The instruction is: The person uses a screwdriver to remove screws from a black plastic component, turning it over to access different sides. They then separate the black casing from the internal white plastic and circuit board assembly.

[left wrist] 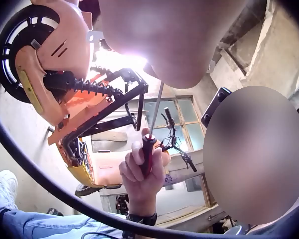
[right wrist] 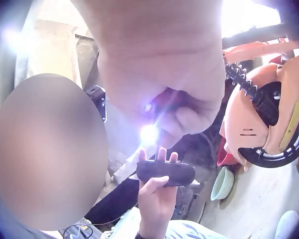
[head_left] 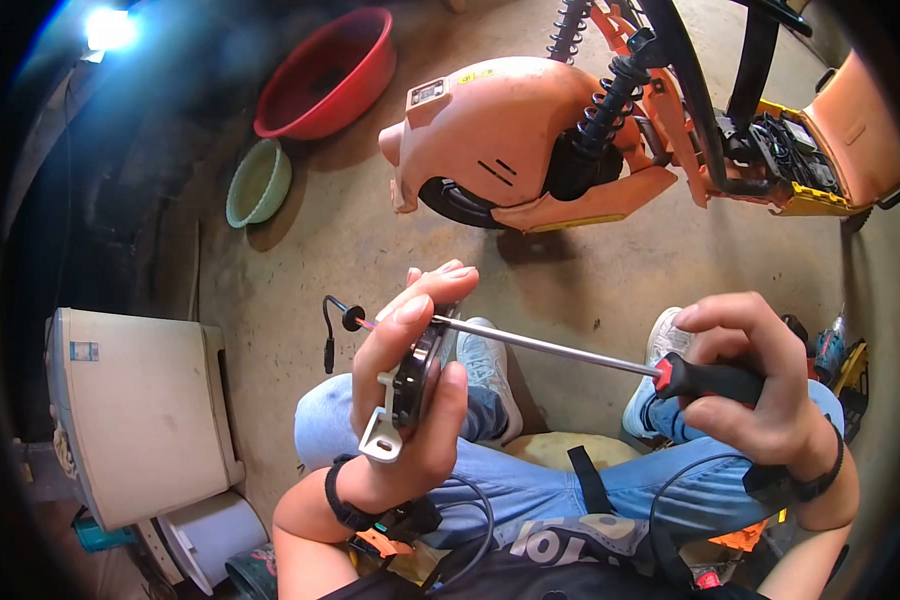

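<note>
My left hand (head_left: 442,425) holds a black oval lamp-like part (head_left: 407,390) on edge, its thumb on one side and fingers on the other. A white slotted bracket (head_left: 380,438) sticks out at the near end. From its far side runs a short cable (head_left: 328,340) with a black grommet and plug. My right hand (head_left: 782,400) grips the black and red handle of a screwdriver (head_left: 715,380). The steel shaft points left, its tip right at the part's upper edge beside the left fingertips. In the right wrist view the part's dark oval face (right wrist: 165,173) shows.
An orange scooter (head_left: 530,130) with exposed black springs stands ahead on the concrete floor. Back left are a red basin (head_left: 370,60) and a pale green bowl (head_left: 260,185). A white box-like cabinet (head_left: 140,410) stands at left. A power drill (head_left: 830,345) lies at the right.
</note>
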Tool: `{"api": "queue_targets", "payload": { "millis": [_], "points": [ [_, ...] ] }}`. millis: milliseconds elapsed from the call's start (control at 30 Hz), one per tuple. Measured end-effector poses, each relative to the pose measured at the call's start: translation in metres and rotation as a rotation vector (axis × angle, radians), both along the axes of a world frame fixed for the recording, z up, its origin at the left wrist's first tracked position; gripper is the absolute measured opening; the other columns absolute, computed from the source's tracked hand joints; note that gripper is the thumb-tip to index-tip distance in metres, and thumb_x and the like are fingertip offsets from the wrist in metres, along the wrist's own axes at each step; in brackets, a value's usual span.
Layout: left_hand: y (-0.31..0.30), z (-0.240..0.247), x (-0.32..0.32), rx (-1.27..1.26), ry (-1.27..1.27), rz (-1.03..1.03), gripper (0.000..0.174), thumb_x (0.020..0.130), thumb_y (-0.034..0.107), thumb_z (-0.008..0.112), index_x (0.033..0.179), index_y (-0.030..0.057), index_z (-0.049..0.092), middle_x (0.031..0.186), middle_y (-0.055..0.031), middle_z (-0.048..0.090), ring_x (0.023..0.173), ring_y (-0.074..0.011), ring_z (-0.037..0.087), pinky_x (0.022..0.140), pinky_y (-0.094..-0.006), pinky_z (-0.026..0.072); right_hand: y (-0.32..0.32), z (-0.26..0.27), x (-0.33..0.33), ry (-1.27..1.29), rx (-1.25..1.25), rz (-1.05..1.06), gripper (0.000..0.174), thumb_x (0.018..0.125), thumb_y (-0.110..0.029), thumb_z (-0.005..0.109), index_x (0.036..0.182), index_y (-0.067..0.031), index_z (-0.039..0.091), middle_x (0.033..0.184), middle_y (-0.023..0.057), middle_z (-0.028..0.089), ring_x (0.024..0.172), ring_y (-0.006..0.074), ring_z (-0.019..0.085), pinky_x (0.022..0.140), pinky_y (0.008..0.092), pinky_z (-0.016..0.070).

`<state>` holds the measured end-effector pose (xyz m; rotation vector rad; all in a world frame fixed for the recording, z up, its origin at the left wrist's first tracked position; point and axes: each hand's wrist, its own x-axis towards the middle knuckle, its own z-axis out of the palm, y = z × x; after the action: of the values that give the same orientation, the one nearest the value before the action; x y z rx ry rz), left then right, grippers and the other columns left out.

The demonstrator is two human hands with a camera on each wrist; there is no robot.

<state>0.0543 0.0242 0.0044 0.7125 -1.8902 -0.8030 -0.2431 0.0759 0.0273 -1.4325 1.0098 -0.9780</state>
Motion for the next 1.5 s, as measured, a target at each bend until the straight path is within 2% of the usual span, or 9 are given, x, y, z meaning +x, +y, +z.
{"api": "queue_targets", "payload": {
  "millis": [67,167,300,500,633,700,933,1333,1500],
  "points": [
    [0.001,0.001,-0.002,0.027,0.018,0.022,0.060,0.085,-0.013,0.046,0.141,0.0072,0.035,0.134,-0.0273,0.054,0.131,-0.0389,0.050,0.116,-0.0571,0.0231,-0.006,0.004,0.002,0.335,-0.503,-0.027,0.057,0.071,-0.001,0.079,0.122,0.0008,0.055,0.086,0.0128,0.069,0.068,0.0217,0.070,0.062,0.0297,0.0527],
    [0.001,0.001,-0.003,0.026,0.035,0.023,0.059,0.084,-0.013,0.047,0.139,0.0062,0.037,0.133,-0.0268,0.055,0.130,-0.0391,0.050,0.116,-0.0567,0.0233,-0.005,0.002,0.002,0.394,-0.599,-0.012,0.057,0.070,-0.002,0.080,0.122,0.0008,0.056,0.091,0.0133,0.070,0.069,0.0235,0.070,0.062,0.0316,0.0538],
    [0.003,0.001,-0.002,0.052,0.001,0.024,0.059,0.084,-0.013,0.048,0.139,0.0064,0.038,0.134,-0.0267,0.055,0.131,-0.0384,0.050,0.116,-0.0567,0.0234,0.002,-0.004,0.000,0.237,-0.374,-0.040,0.056,0.076,-0.008,0.078,0.126,0.0020,0.054,0.087,0.0134,0.070,0.067,0.0194,0.069,0.061,0.0282,0.0510],
    [0.000,0.000,0.000,0.034,0.045,-0.011,0.060,0.084,-0.012,0.048,0.140,0.0067,0.037,0.135,-0.0269,0.054,0.131,-0.0372,0.050,0.116,-0.0563,0.0230,0.001,0.011,-0.003,-0.149,0.313,0.015,0.057,0.085,-0.020,0.072,0.131,0.0041,0.046,0.070,0.0045,0.059,0.063,0.0062,0.052,0.059,0.0200,0.0374],
    [0.002,0.004,-0.002,0.059,0.028,0.017,0.058,0.087,-0.010,0.052,0.140,0.0071,0.037,0.136,-0.0271,0.054,0.132,-0.0369,0.049,0.116,-0.0548,0.0231,0.002,0.002,0.001,-0.158,0.261,-0.013,0.058,0.083,-0.016,0.073,0.130,0.0036,0.046,0.069,0.0038,0.057,0.061,0.0060,0.050,0.057,0.0201,0.0354],
    [0.002,0.003,-0.003,0.064,0.035,0.025,0.057,0.088,-0.009,0.054,0.140,0.0072,0.037,0.136,-0.0271,0.054,0.132,-0.0365,0.049,0.116,-0.0543,0.0232,0.003,-0.003,0.003,0.035,-0.076,0.024,0.058,0.079,-0.009,0.075,0.128,0.0032,0.047,0.072,0.0052,0.059,0.062,0.0066,0.051,0.058,0.0197,0.0363],
    [0.002,0.001,-0.003,0.046,-0.005,0.026,0.055,0.089,-0.010,0.054,0.139,0.0067,0.039,0.136,-0.0260,0.054,0.131,-0.0350,0.051,0.116,-0.0540,0.0235,-0.003,0.004,0.005,0.380,-0.526,-0.008,0.052,0.072,0.004,0.076,0.119,0.0020,0.054,0.090,0.0162,0.070,0.074,0.0238,0.072,0.066,0.0307,0.0551],
    [0.001,0.002,-0.004,0.084,0.005,0.016,0.056,0.088,-0.012,0.053,0.140,0.0070,0.039,0.135,-0.0259,0.055,0.129,-0.0339,0.052,0.117,-0.0518,0.0237,0.007,0.002,0.004,0.159,-0.224,-0.028,0.049,0.079,0.003,0.075,0.122,0.0038,0.052,0.115,0.0156,0.064,0.073,0.0183,0.070,0.070,0.0275,0.0538],
    [0.001,0.002,-0.002,0.074,0.016,0.007,0.056,0.089,-0.012,0.053,0.140,0.0072,0.039,0.135,-0.0262,0.055,0.129,-0.0339,0.053,0.116,-0.0523,0.0236,0.006,0.003,0.001,0.120,-0.135,-0.010,0.049,0.081,-0.001,0.073,0.124,0.0030,0.051,0.093,0.0115,0.067,0.068,0.0127,0.065,0.065,0.0222,0.0477]
  ]
}}
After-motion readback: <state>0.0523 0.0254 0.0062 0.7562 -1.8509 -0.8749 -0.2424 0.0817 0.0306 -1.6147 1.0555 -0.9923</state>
